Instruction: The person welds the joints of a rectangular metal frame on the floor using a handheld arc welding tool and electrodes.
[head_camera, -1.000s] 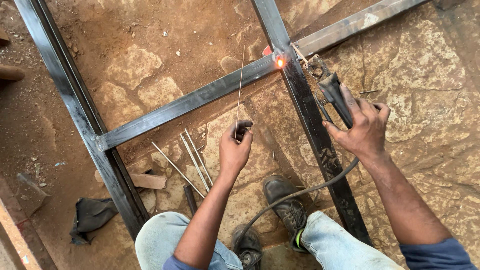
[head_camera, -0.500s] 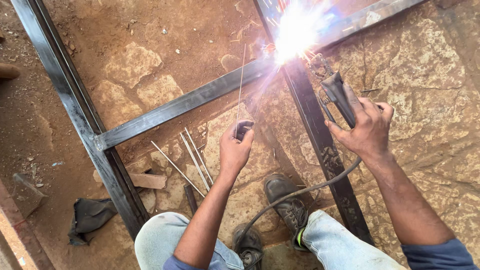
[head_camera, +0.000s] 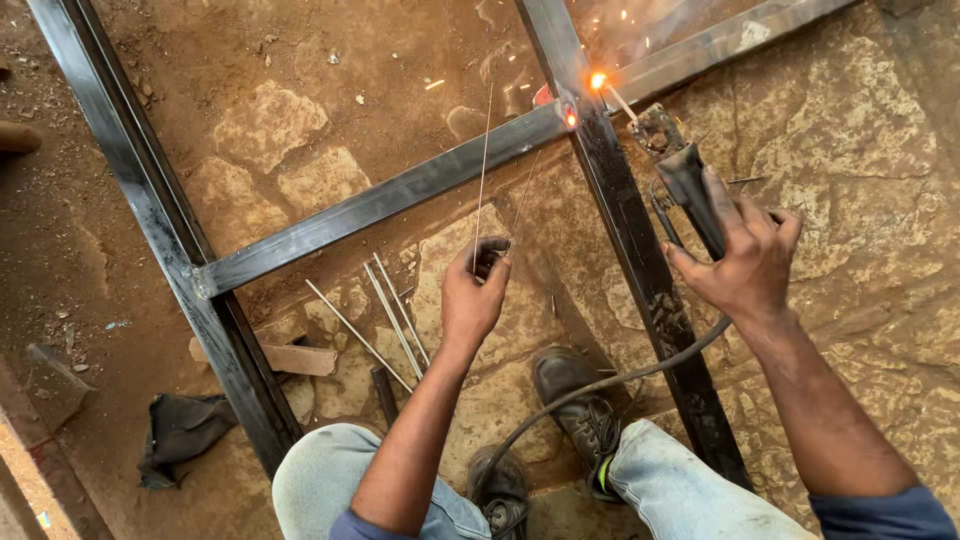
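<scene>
Black steel tubing makes up the frame (head_camera: 385, 200) that lies flat on the stone and dirt ground (head_camera: 860, 130) in front of you. Your right hand (head_camera: 745, 260) is clenched round the dark handle of the electrode holder (head_camera: 690, 180), thumb on the near side and fingers wrapped over the top. The holder points up and to the left, and its short rod (head_camera: 618, 100) ends in a small orange glow just right of the joint (head_camera: 570, 115) where the cross bar meets the upright bar. A red-hot spot shows on that joint itself, and a few sparks are scattered over the ground above it. A dark cable (head_camera: 600, 385) runs from under your right hand down between your legs, past your shoe (head_camera: 580, 400).

Your left hand (head_camera: 478, 290) is closed on a thin spare welding rod (head_camera: 485, 170), pinched near its lower end so that it stands almost upright and crosses in front of the cross bar. The hand hovers above the ground, well left of the joint.

On the ground to the left of your left wrist lie several loose rods (head_camera: 385, 320), near a small wooden block (head_camera: 295, 358). A dark cloth (head_camera: 185, 430) sits lower left, outside the frame's long side bar.
</scene>
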